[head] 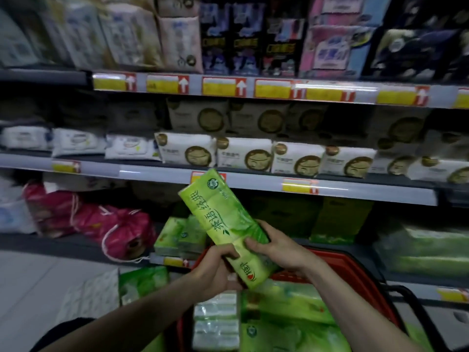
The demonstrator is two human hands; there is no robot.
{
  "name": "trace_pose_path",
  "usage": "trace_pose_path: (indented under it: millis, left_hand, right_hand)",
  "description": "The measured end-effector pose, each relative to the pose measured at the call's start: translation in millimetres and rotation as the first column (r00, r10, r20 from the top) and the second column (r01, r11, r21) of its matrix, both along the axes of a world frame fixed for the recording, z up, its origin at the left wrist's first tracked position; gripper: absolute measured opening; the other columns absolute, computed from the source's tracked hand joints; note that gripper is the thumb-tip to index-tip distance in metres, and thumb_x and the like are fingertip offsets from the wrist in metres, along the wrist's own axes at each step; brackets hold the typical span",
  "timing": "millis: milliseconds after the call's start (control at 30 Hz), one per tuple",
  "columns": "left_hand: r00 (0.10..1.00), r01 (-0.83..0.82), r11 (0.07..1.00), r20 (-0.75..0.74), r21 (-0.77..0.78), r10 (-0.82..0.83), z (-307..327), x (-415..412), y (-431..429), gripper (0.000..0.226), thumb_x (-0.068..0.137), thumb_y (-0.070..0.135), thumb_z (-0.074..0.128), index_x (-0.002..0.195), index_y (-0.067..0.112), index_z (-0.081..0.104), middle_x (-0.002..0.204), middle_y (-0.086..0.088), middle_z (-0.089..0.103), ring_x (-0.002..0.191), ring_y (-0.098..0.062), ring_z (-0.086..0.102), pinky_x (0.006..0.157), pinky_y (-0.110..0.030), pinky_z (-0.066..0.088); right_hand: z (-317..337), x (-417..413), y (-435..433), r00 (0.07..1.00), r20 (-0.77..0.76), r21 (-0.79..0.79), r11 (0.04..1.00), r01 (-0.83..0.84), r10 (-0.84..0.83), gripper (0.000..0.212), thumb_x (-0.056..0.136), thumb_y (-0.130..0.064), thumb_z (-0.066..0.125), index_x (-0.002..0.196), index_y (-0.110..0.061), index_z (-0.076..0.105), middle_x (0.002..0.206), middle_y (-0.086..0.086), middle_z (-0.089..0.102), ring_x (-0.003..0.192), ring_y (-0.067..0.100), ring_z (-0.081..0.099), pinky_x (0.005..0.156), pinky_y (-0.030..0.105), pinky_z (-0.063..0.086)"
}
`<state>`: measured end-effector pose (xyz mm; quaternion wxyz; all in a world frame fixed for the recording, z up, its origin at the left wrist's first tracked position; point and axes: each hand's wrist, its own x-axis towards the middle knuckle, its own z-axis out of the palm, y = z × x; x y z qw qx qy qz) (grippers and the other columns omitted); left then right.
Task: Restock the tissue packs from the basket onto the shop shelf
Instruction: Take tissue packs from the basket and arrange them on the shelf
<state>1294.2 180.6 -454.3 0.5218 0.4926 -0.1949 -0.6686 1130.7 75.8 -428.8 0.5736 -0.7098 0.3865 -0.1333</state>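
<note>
Left grip (218,269) curls round long green plastic tissue pack (223,214), right grip (279,247) clasps its side; I see red plastic basket (360,280) below, grey shop shelf (368,193) behind.

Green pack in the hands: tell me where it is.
Head view, centre: the green pack is held tilted by the left hand and right hand at its lower end, just above the red basket.

lower shelf (50,243): bare front strip at left | pink bags (119,229) fill left-centre | green packs (177,237) stand centre | boxes (340,217) block right rear | upper shelf edge (368,193) overhangs | basket rim (350,262) close below front
</note>
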Motion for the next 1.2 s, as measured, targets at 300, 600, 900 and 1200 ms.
trace_pose_path:
  millis: [300,600,900,1200]
  left_hand:
    - [0.956,-0.286,0.945,-0.018,0.159,0.293,-12,73,-11,0.049,0.076,0.024,0.051,0.12,0.01,0.067,0.115,-0.018,0.075,0.112,-0.041,0.065,0.102,-0.059,0.048]
    - [0.931,-0.299,0.929,-0.146,0.219,0.334,-35,148,-10,0.056,0.079,0.014,0.042,0.13,0.009,0.065,0.133,-0.021,0.066,0.129,-0.044,0.056,0.107,-0.063,0.044]
    - [0.93,-0.366,0.844,0.179,0.392,0.32,-59,226,-37,0.049,0.065,0.034,0.055,0.102,0.004,0.063,0.091,-0.017,0.066,0.086,-0.036,0.064,0.074,-0.048,0.055]
    - [0.777,-0.481,0.813,0.589,0.328,0.222,-93,260,-57,0.015,0.095,0.019,0.063,0.085,0.008,0.062,0.102,-0.016,0.06,0.081,-0.026,0.056,0.067,-0.03,0.043]
  right_hand:
    - [-1,137,-31,0.95,-0.274,-0.082,0.98,-0.181,0.152,0.072,0.096,-0.052,0.07,0.154,-0.019,0.045,0.144,0.006,0.063,0.124,0.023,0.066,0.105,0.035,0.053]
    - [-14,215,-28,0.883,-0.448,-0.262,0.923,-0.283,0.144,0.075,0.097,-0.044,0.071,0.161,-0.026,0.037,0.151,0.009,0.057,0.137,0.03,0.056,0.113,0.037,0.047]
    - [-72,278,-15,0.899,-0.438,-0.084,0.996,-0.029,-0.011,0.06,0.097,-0.033,0.068,0.151,-0.018,0.046,0.151,0.018,0.053,0.132,0.035,0.058,0.106,0.034,0.049]
    - [-122,305,10,0.879,-0.455,0.102,0.973,0.208,-0.14,0.048,0.105,-0.026,0.051,0.15,-0.011,0.043,0.15,0.021,0.045,0.133,0.04,0.052,0.102,0.037,0.047]
